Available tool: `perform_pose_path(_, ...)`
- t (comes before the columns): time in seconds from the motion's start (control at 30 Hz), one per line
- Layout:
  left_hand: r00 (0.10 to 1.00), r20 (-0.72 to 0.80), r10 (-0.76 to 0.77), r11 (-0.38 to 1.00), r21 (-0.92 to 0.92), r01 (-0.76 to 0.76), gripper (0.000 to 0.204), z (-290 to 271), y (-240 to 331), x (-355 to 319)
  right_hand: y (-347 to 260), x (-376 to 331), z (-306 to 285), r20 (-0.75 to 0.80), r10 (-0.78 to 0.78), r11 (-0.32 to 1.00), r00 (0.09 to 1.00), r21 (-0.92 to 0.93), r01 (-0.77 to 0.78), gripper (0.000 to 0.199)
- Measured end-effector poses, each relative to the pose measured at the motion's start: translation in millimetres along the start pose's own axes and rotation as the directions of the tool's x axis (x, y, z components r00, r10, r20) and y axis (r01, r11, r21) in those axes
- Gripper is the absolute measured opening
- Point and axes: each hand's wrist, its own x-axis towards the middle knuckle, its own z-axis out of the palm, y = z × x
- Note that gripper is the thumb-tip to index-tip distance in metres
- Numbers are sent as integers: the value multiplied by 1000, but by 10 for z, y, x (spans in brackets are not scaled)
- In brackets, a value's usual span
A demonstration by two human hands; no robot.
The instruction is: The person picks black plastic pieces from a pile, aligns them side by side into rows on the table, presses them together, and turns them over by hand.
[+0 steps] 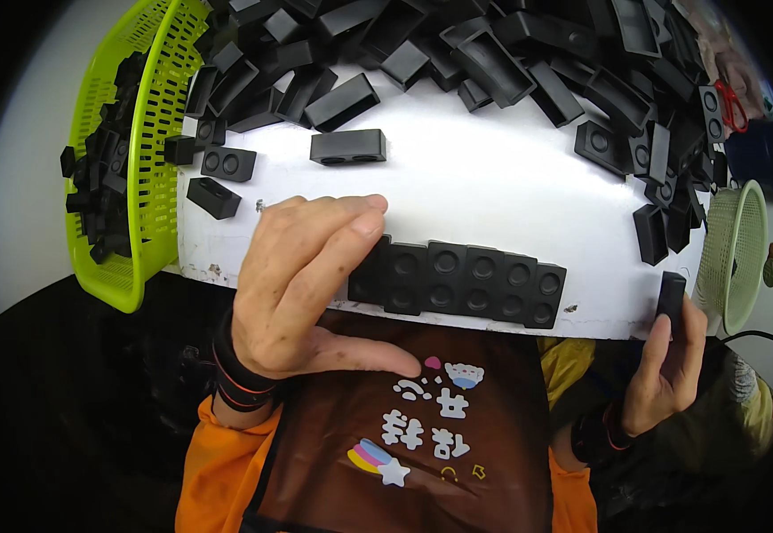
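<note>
Several black rectangular blocks, each with two round dimples, stand side by side in a row (pixel 482 277) along the table's near edge. My left hand (pixel 302 280) is over the row's left end, thumb and fingers apart, with nothing visible in it. It hides part of the leftmost block. At the table's right front corner, my right hand (pixel 668 364) pinches one black block (pixel 671 298) between thumb and fingers, upright and apart from the row. Beyond my left hand a single block (pixel 348 147) lies on its side.
A big heap of black blocks (pixel 502 67) covers the far side of the white tabletop (pixel 475 191). At left stands a tilted green basket (pixel 157 115) holding more blocks. A pale basket (pixel 746 258) and red scissors (pixel 731 108) are at right. A brown apron (pixel 493 453) covers my lap.
</note>
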Motion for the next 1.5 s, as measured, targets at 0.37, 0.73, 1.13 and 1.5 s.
perform_pose_path(0.37, 978, 190, -92, 974, 220, 49, 98, 247, 243, 301, -502, 195, 258, 232, -276, 961, 933, 65, 268, 42)
perform_pose_path(0.73, 976, 215, -30, 973, 229, -21, 88, 301, 197, 330, -378, 393, 320, 332, -384, 909, 862, 299, 290, 88)
perform_pose_path(1.13, 998, 14, -56, 998, 43, 55, 76, -11, -16, 104, -287, 249, 396, 189, -349, 890, 918, 374, 261, 66)
perform_pose_path(1.5, 912, 194, -362, 858, -313, 408, 27, -164, 388, 141, -541, 446, 188, 467, -283, 841, 838, 540, -17, 31)
